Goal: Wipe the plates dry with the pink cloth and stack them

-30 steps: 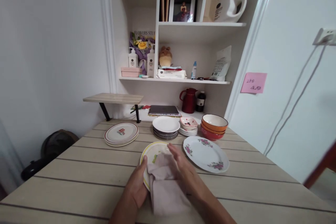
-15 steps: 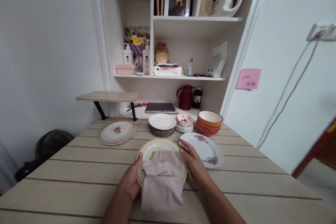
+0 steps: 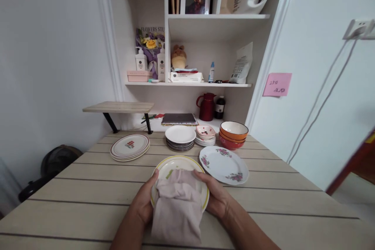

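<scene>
Left hand [image 3: 145,202]: we're clamped on the yellow-rimmed plate [image 3: 164,165] | right hand [image 3: 216,196]: we've got its opposite edge | pinkish cloth [image 3: 177,215] drapes over!

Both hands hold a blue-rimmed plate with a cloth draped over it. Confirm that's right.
The rim is yellow, not blue, as the head view shows. The left hand and right hand do hold the plate, with the cloth over it.

The cloth [image 3: 177,213] hid much of my plate [image 3: 164,166], my forearms [image 3: 244,222] ran off the bottom edge, and the pump bottle's [image 3: 141,61] print was unreadably small.
</scene>
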Action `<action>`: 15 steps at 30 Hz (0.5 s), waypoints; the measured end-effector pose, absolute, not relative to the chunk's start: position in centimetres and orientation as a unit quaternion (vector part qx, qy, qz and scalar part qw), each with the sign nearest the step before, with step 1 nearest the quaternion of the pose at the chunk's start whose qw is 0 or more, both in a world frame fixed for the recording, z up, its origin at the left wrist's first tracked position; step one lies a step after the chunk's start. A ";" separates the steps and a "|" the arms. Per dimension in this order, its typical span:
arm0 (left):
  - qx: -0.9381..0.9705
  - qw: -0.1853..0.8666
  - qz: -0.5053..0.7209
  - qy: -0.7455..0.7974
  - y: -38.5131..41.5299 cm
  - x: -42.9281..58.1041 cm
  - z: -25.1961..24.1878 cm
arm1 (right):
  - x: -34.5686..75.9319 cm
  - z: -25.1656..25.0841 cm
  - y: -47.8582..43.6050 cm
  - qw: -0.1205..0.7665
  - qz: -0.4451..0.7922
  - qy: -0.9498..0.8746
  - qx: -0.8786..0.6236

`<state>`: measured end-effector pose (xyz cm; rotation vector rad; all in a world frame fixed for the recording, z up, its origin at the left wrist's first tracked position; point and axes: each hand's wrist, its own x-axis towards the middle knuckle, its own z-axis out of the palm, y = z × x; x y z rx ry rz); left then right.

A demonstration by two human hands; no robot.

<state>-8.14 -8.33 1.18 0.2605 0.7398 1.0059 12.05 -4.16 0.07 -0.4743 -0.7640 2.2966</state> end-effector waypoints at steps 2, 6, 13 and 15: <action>0.124 0.807 0.467 0.341 -8.3 -8.3 1.1 | 12.0 -0.1 -4.1 0.320 0.884 -0.287 -0.182; 0.128 0.824 0.451 0.320 -8.2 -8.5 1.1 | 11.7 -0.3 -4.0 0.326 0.888 -0.253 -0.203; 0.161 0.813 0.457 0.322 -8.7 -7.6 2.2 | 11.1 0.0 -4.1 0.359 0.888 -0.199 -0.208; 0.181 0.778 0.483 0.360 -8.7 -7.6 2.3 | 11.0 0.2 -4.1 0.360 0.895 -0.181 -0.193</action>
